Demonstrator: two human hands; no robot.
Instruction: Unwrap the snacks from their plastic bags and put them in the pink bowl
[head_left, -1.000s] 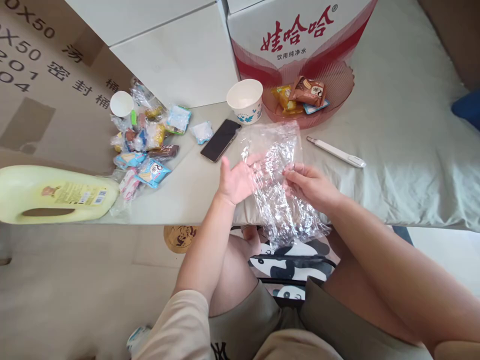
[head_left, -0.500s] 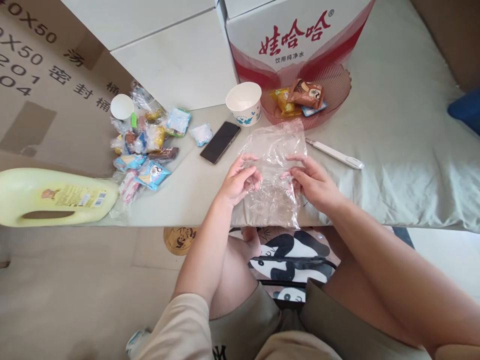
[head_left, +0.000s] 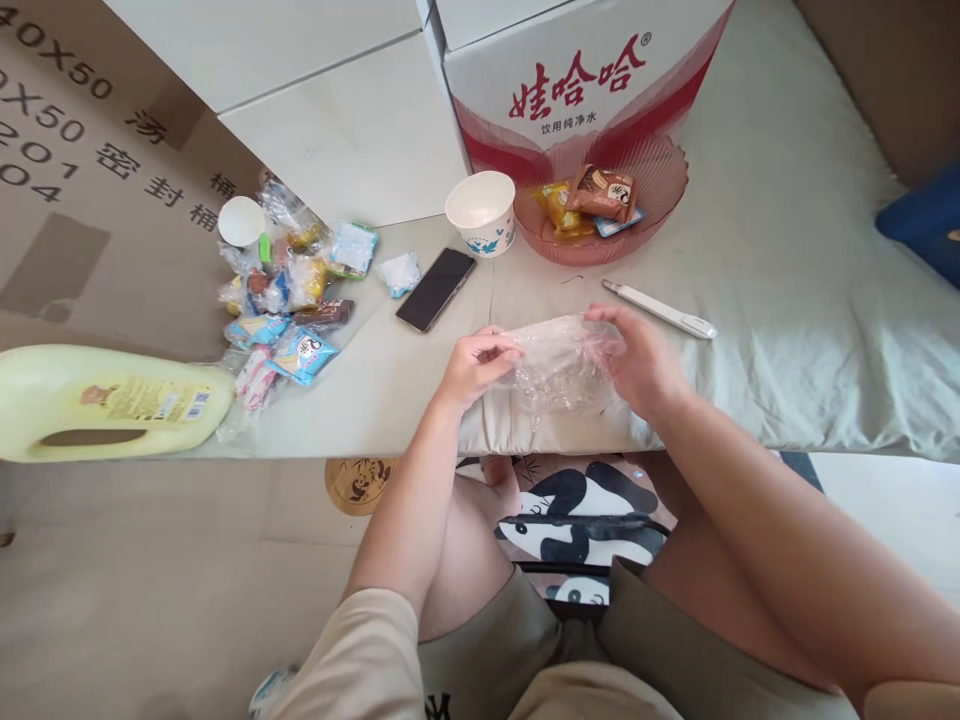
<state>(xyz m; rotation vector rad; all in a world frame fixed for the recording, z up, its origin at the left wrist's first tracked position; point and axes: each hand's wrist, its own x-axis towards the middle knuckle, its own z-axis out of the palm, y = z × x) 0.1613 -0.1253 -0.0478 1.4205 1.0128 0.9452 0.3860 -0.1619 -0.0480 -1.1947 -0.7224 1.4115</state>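
A clear, crinkled plastic bag (head_left: 562, 365) is between my hands, near the front edge of the cloth-covered surface. Its upper part is folded over, so it looks short and wide. My left hand (head_left: 480, 368) is closed, pinching the bag's left end between thumb and fingers. At the right end my right hand (head_left: 643, 362) is curled around the plastic, slightly blurred, its thumb partly hidden. Behind the right hand lies a white pen-shaped cutter (head_left: 660, 308). A black phone (head_left: 436, 289) rests beyond my left hand.
A white paper bowl (head_left: 481, 212) and a pink ribbed bowl (head_left: 600, 240) holding wrapped snacks stand at the back, before a printed carton (head_left: 577, 80). Several wrapped snacks (head_left: 300, 350) are heaped on the left, beside a yellow jug (head_left: 112, 400) and a large cardboard box (head_left: 112, 200).
The bag lay spread tall between my hands; its far part is now folded down toward me. My fingers have closed on its two ends.
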